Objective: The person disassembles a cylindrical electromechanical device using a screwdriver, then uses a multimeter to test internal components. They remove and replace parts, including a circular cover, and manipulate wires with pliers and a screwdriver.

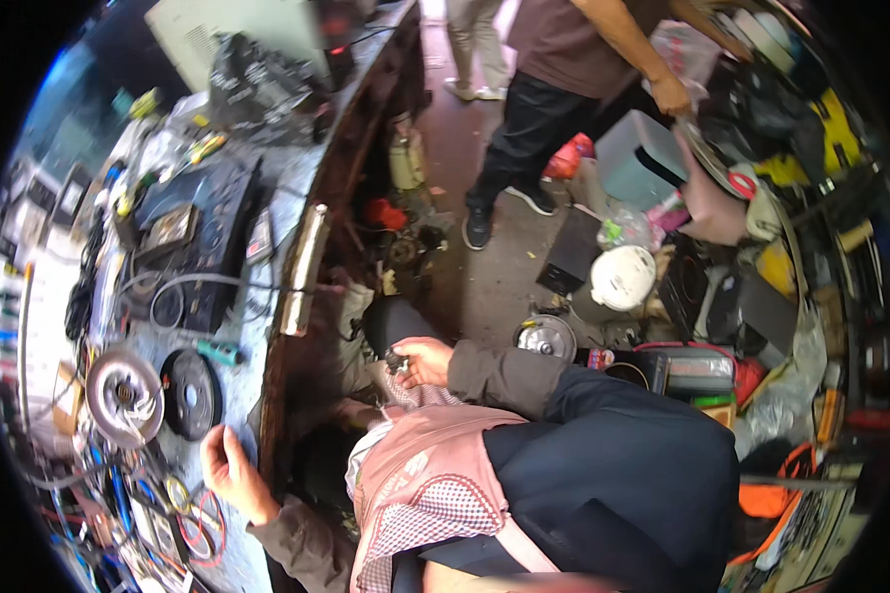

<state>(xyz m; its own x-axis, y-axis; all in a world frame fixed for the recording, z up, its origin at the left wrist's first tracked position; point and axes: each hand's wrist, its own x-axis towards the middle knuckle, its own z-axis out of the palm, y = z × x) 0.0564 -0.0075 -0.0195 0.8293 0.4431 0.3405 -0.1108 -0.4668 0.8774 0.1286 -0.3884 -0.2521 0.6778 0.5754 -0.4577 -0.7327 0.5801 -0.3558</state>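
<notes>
My left hand (235, 476) is over the bench's near edge, fingers loosely bent and slightly apart, with nothing visible in it. Just beyond it lies a black round disc-shaped part (192, 397), not visibly touched. Beside the disc is a round metal dish-like part (125, 397) with white wires at its centre. My right hand (427, 363), above my lap, is closed around a small dark part with metallic glints (397, 363). The fingers hide some of that part, and its kind cannot be made out.
Tools and cables crowd the bench (252, 341), with a black flat device (193, 247) farther back. Across the aisle a person (564, 89) stands by a heap of goods, including a white round-lidded appliance (623, 277). A silver round pot-like thing (545, 339) sits near my right arm.
</notes>
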